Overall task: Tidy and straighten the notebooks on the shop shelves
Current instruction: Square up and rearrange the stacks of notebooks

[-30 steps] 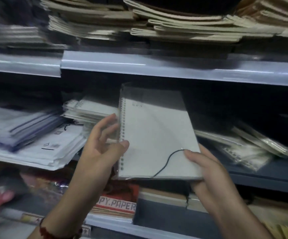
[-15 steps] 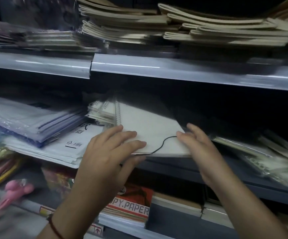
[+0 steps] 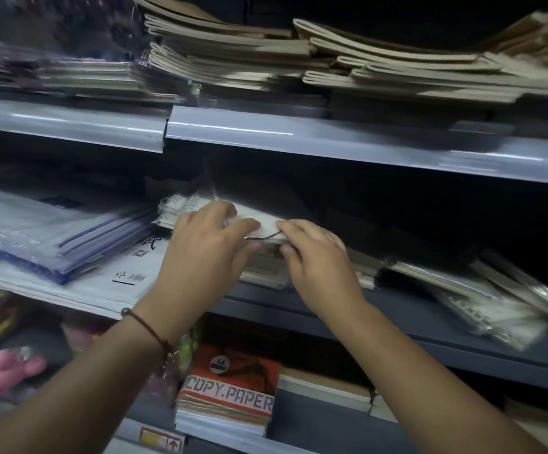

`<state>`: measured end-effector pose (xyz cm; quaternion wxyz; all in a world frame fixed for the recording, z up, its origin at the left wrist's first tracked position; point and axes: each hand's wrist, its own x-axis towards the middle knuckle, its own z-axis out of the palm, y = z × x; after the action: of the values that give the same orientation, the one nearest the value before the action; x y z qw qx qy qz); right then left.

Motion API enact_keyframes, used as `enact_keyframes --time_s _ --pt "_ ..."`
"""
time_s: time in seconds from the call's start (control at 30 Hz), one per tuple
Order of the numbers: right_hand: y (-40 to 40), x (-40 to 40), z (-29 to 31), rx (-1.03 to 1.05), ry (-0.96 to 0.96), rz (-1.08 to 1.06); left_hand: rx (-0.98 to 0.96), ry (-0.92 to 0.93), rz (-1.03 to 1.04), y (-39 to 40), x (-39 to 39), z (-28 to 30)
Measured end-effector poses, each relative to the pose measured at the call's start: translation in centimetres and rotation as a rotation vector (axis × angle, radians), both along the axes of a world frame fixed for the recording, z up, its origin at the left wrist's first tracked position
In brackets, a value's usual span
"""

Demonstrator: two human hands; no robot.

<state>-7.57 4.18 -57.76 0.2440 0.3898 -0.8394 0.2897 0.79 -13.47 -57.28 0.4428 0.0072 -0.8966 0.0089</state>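
A white spiral notebook [image 3: 267, 220] with a black elastic cord lies flat on a stack of wrapped notebooks [image 3: 266, 270] on the middle shelf [image 3: 397, 326]. My left hand [image 3: 207, 253] holds its front left part, fingers over the cover and thumb at the edge. My right hand [image 3: 318, 260] pinches the front edge beside the cord, fingers on top and thumb underneath. Both hands hide most of the cover. More spiral notebooks [image 3: 180, 208] peek out behind my left hand.
Wrapped folders [image 3: 53, 231] lie on a white paper pack [image 3: 108, 276] at the left. Loose wrapped notebooks [image 3: 495, 299] slant at the right. Tan notebooks [image 3: 331, 60] pile on the upper shelf. Below sit a red copy-paper pack [image 3: 233, 398] and a pink item [image 3: 13, 368].
The notebook, held tilted up a second ago, has been lowered flat and pushed back onto the stack. Both hands followed it inward to its front edge.
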Motion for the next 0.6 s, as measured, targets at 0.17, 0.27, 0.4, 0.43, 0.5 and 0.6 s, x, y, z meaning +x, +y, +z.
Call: enact_keyframes --time_s 0.17,0.27,0.4,0.43,0.5,0.6 --pt "-0.8 -0.4 0.4 0.056 0.011 -0.019 -0.055 -0.014 0.045 -0.8 -0.7 0.2" --pt "-0.7 -0.2 0.3 0.056 -0.003 -0.02 -0.063 -0.012 0.05 -0.9 -0.7 0.0" --pt "-0.7 -0.2 0.0 0.102 0.005 -0.03 -0.082 -0.006 0.056 -0.8 -0.6 -0.2" --pt "-0.6 -0.2 -0.1 0.116 -0.003 -0.032 -0.089 -0.009 0.058 -0.8 -0.6 -0.3" --pt "-0.1 -0.2 -0.2 0.142 -0.025 -0.034 -0.101 -0.008 0.051 -0.6 -0.7 -0.3" --pt "0.4 0.1 -0.5 0.155 -0.044 -0.025 -0.11 0.003 0.054 -0.9 -0.4 -0.5"
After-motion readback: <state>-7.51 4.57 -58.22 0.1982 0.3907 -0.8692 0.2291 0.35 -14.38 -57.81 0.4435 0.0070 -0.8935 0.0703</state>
